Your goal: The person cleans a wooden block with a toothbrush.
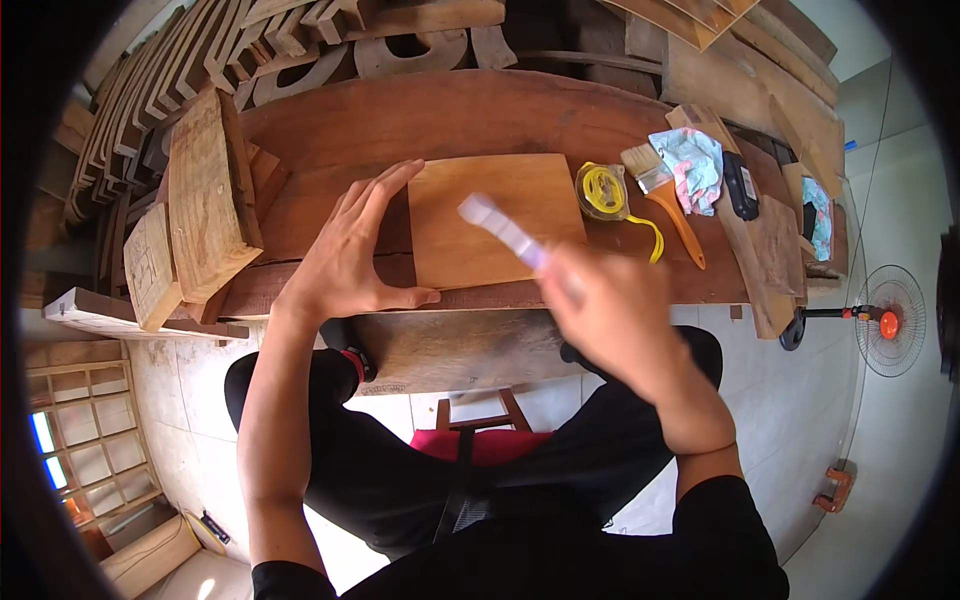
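Note:
A flat, rectangular wooden board (480, 220) lies on the reddish-brown workbench (400, 120), close to its front edge. My left hand (350, 245) is open at the board's left side, fingertips by the far corner and thumb near the close corner. In my right hand (610, 310), a pale lavender strip-like tool (500, 228) points up and left over the board. Motion smears this tool and the hand; I cannot tell its exact kind. To the board's right are a yellow tape measure (602, 190) and a paintbrush (675, 210) with an orange handle.
A crumpled patterned cloth (690, 165) and a black device (740, 185) lie on the right. Thick wooden blocks (205, 190) stand at the left, and curved wood pieces (410, 55) are stacked behind. A fan (888, 322) stands at the far right.

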`<control>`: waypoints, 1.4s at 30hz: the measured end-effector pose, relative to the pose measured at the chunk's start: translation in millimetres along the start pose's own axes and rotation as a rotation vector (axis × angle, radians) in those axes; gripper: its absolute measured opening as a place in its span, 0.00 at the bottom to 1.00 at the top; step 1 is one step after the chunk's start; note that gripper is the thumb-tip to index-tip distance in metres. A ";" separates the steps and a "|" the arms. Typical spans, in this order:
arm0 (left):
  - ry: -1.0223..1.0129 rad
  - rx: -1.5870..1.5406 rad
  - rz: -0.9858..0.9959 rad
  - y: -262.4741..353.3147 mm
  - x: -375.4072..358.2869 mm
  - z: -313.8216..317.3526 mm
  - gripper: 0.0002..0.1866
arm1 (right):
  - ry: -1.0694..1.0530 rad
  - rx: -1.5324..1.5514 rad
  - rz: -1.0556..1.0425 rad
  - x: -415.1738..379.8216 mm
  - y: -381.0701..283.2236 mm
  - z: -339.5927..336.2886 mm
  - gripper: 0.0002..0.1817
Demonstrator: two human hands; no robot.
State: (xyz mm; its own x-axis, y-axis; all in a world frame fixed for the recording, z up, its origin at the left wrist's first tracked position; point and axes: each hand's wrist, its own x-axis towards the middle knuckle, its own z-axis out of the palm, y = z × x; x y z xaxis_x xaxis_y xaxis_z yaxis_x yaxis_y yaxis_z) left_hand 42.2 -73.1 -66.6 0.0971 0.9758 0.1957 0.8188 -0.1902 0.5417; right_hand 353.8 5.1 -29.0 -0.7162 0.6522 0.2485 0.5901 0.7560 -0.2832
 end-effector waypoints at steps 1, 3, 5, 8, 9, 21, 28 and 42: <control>0.002 0.000 -0.006 0.5 0.2 -0.2 0.71 | -0.006 0.087 -0.136 -6.5 -10.4 7.5 0.08; -0.005 -0.001 -0.012 0.9 0.4 -0.6 0.71 | -0.050 0.085 -0.062 -2.9 -9.3 -5.4 0.09; -0.020 -0.011 -0.031 2.3 -0.5 -1.6 0.71 | -0.019 -0.003 0.131 16.6 21.2 -13.0 0.10; -0.003 -0.029 -0.016 0.1 0.1 0.8 0.71 | 0.016 -0.087 0.010 6.2 6.2 -5.4 0.10; 0.000 -0.030 -0.004 -1.6 0.3 1.1 0.71 | -0.029 -0.065 -0.001 -2.6 -12.1 -1.4 0.10; 0.001 -0.038 -0.009 -0.3 -0.4 0.5 0.71 | 0.004 0.220 -0.136 1.1 -14.3 12.8 0.08; 0.006 0.001 0.003 -0.5 0.5 -0.4 0.71 | 0.035 0.208 -0.228 -2.8 -22.1 17.9 0.10; -0.053 -0.011 -0.048 4.5 1.3 -5.4 0.73 | -0.021 0.020 0.167 17.6 18.5 -8.8 0.09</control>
State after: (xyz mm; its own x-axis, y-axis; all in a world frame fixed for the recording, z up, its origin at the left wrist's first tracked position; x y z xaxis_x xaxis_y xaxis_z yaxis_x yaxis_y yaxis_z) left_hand 42.9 -73.2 -59.5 0.0875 0.9882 0.1259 0.8168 -0.1435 0.5588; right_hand 355.4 31.1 -21.7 -0.6169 0.7669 0.1768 0.6939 0.6360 -0.3377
